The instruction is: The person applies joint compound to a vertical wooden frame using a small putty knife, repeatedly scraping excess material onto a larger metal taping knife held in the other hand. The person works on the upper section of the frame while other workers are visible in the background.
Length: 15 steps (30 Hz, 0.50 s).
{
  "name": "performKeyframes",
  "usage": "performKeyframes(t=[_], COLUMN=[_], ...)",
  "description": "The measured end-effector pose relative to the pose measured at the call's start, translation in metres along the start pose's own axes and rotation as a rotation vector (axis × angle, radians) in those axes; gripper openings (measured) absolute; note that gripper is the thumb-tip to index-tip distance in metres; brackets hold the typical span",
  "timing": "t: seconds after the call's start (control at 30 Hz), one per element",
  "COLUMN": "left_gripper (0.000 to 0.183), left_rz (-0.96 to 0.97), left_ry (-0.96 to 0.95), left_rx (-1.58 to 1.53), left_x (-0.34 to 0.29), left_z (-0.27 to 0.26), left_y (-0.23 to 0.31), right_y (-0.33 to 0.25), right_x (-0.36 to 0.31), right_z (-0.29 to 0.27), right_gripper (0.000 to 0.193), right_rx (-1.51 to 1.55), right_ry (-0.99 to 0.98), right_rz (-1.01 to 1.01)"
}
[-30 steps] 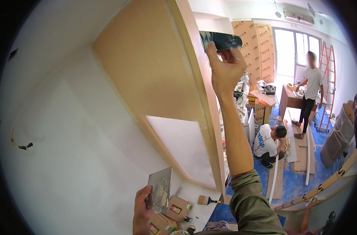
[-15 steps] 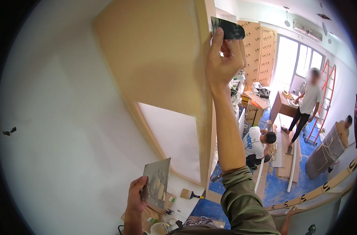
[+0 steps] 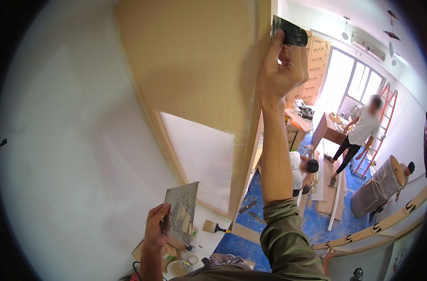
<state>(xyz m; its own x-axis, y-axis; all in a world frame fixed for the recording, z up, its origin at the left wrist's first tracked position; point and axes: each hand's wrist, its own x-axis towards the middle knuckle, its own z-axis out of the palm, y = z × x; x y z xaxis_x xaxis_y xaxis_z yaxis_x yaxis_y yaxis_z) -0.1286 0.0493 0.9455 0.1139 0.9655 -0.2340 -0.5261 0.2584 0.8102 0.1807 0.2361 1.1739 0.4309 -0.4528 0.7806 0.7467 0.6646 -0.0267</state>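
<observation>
Raised at the top, my right hand point(image 3: 286, 72) pinches a dark flat scraper point(image 3: 290, 33) with whitish smears. The blade is by the upper right edge of a tan wooden panel point(image 3: 185, 70); I cannot tell whether it touches. Lower down, my left hand point(image 3: 156, 225) grips a grey metal plate point(image 3: 181, 208) smeared with pale filler, held tilted in front of the white wall point(image 3: 82, 168). Set low in the panel is a pale ribbed pane point(image 3: 199, 154). A flat paintbrush point(image 3: 215, 226) lies on a white surface near the plate.
A tub point(image 3: 178, 268) stands below my left hand. Rightward, two people in white shirts work near boards on a blue floor covering point(image 3: 251, 206); another is behind a wrapped cylinder point(image 3: 375, 187). A red ladder point(image 3: 377, 131) stands behind. Someone's hand point(image 3: 329, 255) touches a curved board edge.
The view has shifted, and the scraper appears farther right along with my right hand. Both hands keep their hold. The standing person leans a little more.
</observation>
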Motion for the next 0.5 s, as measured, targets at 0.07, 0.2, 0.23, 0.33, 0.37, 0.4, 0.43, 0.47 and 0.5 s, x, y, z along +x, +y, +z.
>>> performKeyframes(t=[0.07,0.2,0.23,0.33,0.37,0.4,0.43,0.47,0.5], left_gripper=[0.021,0.020,0.019,0.020,0.020,0.020,0.020,0.021,0.021], left_rz=[-0.008,-0.008,-0.010,-0.012,-0.013,-0.014,-0.015,-0.016,-0.017], left_ry=[-0.004,0.011,0.015,0.010,0.003,-0.004,-0.011,-0.014,-0.018], left_rx=[-0.005,0.011,0.018,0.003,0.004,0.004,0.005,-0.003,-0.010], left_x=[0.001,0.000,-0.001,-0.001,-0.001,-0.001,-0.002,-0.002,-0.001], left_z=[-0.001,-0.007,-0.008,-0.011,-0.011,-0.010,-0.010,-0.011,-0.013], left_y=[0.000,0.001,0.001,0.001,0.002,0.003,0.004,0.003,0.002], right_y=[0.001,0.001,0.001,-0.001,-0.002,-0.003,-0.004,-0.005,-0.006], right_x=[0.000,0.000,0.000,0.000,0.000,0.000,0.000,0.000,0.000], right_z=[0.000,-0.002,-0.002,-0.003,-0.004,-0.005,-0.005,-0.006,-0.006], right_gripper=[0.004,0.005,0.004,0.003,0.003,0.002,0.003,0.005,0.006], right_rx=[-0.011,-0.057,-0.057,-0.072,-0.085,-0.098,-0.105,-0.112,-0.120], right_ry=[0.003,0.003,0.001,-0.017,-0.032,-0.047,-0.055,-0.063,-0.070], right_rz=[-0.011,-0.042,-0.044,-0.055,-0.062,-0.069,-0.079,-0.089,-0.099])
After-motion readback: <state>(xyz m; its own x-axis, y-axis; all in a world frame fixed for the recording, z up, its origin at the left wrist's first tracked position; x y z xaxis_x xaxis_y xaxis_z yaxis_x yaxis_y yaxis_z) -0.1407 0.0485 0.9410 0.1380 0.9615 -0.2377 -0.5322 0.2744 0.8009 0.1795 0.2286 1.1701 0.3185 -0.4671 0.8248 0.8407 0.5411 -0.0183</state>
